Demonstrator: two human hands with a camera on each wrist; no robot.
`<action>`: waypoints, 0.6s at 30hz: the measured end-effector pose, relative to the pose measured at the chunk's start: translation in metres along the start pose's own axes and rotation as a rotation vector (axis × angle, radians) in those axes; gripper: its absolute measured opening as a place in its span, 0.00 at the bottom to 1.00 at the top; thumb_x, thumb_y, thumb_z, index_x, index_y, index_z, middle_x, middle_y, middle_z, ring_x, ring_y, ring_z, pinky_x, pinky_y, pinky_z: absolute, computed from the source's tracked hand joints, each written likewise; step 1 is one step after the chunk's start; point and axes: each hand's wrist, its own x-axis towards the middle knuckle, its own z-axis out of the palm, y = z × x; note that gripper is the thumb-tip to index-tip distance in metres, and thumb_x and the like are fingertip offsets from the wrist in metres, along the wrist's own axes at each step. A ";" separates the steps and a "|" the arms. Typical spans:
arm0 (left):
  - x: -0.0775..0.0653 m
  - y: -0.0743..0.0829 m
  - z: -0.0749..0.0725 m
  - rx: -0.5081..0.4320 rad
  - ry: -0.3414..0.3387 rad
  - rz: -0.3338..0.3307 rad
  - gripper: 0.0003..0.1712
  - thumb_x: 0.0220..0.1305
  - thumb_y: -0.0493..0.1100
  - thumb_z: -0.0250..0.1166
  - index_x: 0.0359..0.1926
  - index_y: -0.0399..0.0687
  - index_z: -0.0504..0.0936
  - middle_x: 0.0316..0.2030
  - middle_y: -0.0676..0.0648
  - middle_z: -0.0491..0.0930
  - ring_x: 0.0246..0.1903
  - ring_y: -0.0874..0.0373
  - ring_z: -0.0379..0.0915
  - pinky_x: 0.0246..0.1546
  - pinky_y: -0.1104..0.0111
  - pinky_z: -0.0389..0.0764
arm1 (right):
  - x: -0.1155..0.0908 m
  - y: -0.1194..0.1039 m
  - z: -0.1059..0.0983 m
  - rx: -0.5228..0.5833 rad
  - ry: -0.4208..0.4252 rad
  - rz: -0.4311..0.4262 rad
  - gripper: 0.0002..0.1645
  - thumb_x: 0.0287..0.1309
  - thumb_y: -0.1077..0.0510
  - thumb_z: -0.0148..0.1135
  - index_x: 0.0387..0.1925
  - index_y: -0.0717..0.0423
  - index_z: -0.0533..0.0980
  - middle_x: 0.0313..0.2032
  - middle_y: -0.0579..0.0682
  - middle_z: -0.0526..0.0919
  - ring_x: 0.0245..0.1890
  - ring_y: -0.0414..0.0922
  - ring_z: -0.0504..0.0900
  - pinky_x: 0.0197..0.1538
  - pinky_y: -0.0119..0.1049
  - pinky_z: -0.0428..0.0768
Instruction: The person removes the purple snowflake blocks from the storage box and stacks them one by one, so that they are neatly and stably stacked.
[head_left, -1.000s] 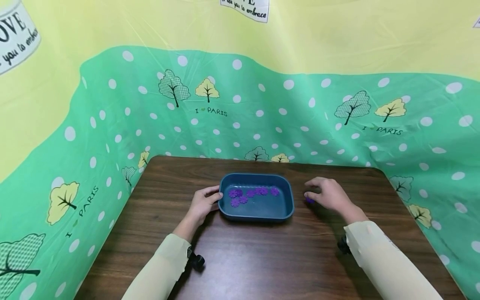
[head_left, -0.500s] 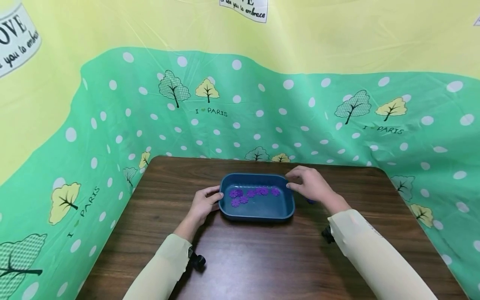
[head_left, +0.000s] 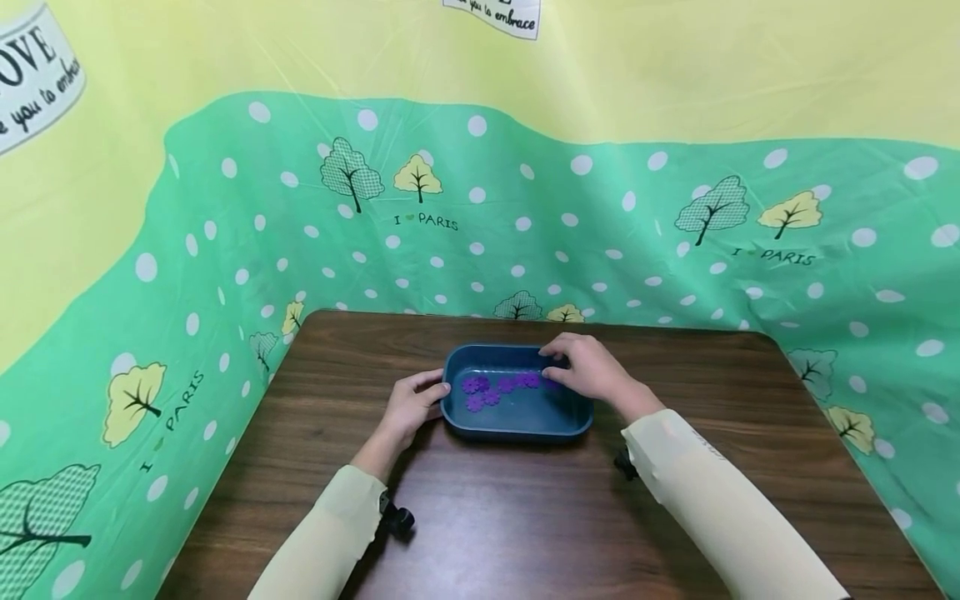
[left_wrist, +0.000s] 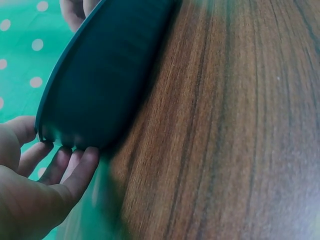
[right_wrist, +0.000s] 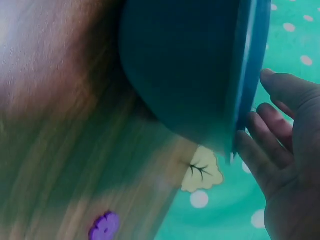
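Observation:
A dark blue rectangular tray [head_left: 525,417] sits mid-table in the head view, with several purple flower-shaped pieces [head_left: 506,384] lying in its back and left part. My left hand [head_left: 408,406] holds the tray's left end, thumb at the rim; in the left wrist view its fingertips press the outer wall [left_wrist: 100,90]. My right hand [head_left: 588,367] is over the tray's back right corner, thumb and index apart and nothing seen between them. Its thumb overlaps one purple piece [head_left: 553,386] in this view. The right wrist view has the fingers beside the rim.
One more purple flower-shaped piece [right_wrist: 105,226] lies on the wooden table [head_left: 495,517], to the tray's right, hidden behind the right arm in the head view. A green and yellow printed cloth [head_left: 480,183] hangs around the table's back and sides.
My right hand has moved left, from the purple piece on the table over the tray's right rim to inside its outline. That piece stayed on the table. The left hand keeps its hold.

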 end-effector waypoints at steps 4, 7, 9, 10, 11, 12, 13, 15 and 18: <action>0.000 0.000 0.000 0.008 -0.004 0.007 0.24 0.70 0.37 0.66 0.65 0.37 0.78 0.61 0.32 0.79 0.52 0.47 0.83 0.52 0.54 0.87 | 0.005 -0.002 0.008 -0.004 -0.046 0.033 0.19 0.62 0.54 0.73 0.53 0.56 0.85 0.50 0.52 0.86 0.47 0.49 0.84 0.52 0.49 0.86; 0.000 -0.001 0.000 0.009 0.001 0.005 0.24 0.70 0.37 0.66 0.65 0.37 0.79 0.60 0.32 0.80 0.51 0.48 0.83 0.50 0.56 0.88 | 0.008 -0.004 0.014 -0.008 -0.067 0.051 0.19 0.62 0.54 0.73 0.52 0.57 0.85 0.50 0.53 0.86 0.46 0.49 0.84 0.52 0.49 0.86; 0.000 -0.001 0.000 0.011 0.006 0.001 0.23 0.70 0.36 0.66 0.65 0.37 0.79 0.60 0.33 0.80 0.51 0.48 0.83 0.51 0.55 0.87 | 0.009 -0.005 0.018 -0.008 -0.075 0.059 0.19 0.61 0.55 0.73 0.52 0.57 0.85 0.49 0.53 0.87 0.45 0.49 0.84 0.51 0.49 0.86; 0.000 -0.001 0.000 0.009 0.008 0.000 0.23 0.70 0.36 0.66 0.64 0.38 0.80 0.59 0.33 0.80 0.51 0.48 0.83 0.51 0.54 0.87 | 0.010 -0.006 0.020 -0.009 -0.081 0.062 0.19 0.61 0.55 0.73 0.52 0.57 0.85 0.49 0.53 0.87 0.45 0.49 0.84 0.52 0.49 0.86; 0.000 -0.002 -0.001 0.009 0.009 0.000 0.23 0.70 0.36 0.66 0.64 0.38 0.80 0.59 0.33 0.80 0.51 0.48 0.83 0.51 0.54 0.87 | 0.010 -0.007 0.022 -0.013 -0.087 0.064 0.19 0.61 0.55 0.73 0.52 0.57 0.85 0.49 0.53 0.87 0.45 0.49 0.84 0.52 0.49 0.86; 0.001 -0.002 -0.001 0.010 0.009 0.002 0.23 0.70 0.36 0.66 0.64 0.38 0.80 0.59 0.33 0.81 0.51 0.47 0.83 0.51 0.53 0.87 | 0.011 -0.008 0.024 -0.018 -0.093 0.065 0.19 0.61 0.55 0.74 0.52 0.57 0.85 0.48 0.53 0.87 0.45 0.49 0.84 0.52 0.49 0.86; 0.001 -0.002 -0.001 0.009 0.009 0.001 0.23 0.69 0.36 0.67 0.64 0.38 0.80 0.59 0.33 0.81 0.51 0.47 0.83 0.51 0.53 0.87 | 0.011 -0.008 0.026 -0.025 -0.098 0.066 0.19 0.61 0.55 0.73 0.52 0.57 0.85 0.48 0.54 0.87 0.45 0.49 0.84 0.52 0.49 0.86; 0.001 -0.002 -0.001 0.010 0.006 0.002 0.23 0.70 0.37 0.67 0.64 0.38 0.80 0.59 0.33 0.80 0.51 0.46 0.83 0.52 0.52 0.87 | 0.013 -0.010 0.030 -0.038 -0.110 0.075 0.19 0.61 0.54 0.73 0.52 0.57 0.85 0.48 0.54 0.87 0.45 0.49 0.84 0.52 0.50 0.86; 0.001 -0.001 -0.001 0.003 0.003 -0.005 0.23 0.70 0.37 0.66 0.64 0.38 0.80 0.60 0.33 0.80 0.52 0.46 0.83 0.52 0.53 0.87 | 0.014 -0.011 0.035 -0.066 -0.122 0.093 0.19 0.61 0.53 0.73 0.52 0.56 0.85 0.49 0.54 0.87 0.46 0.49 0.84 0.54 0.51 0.85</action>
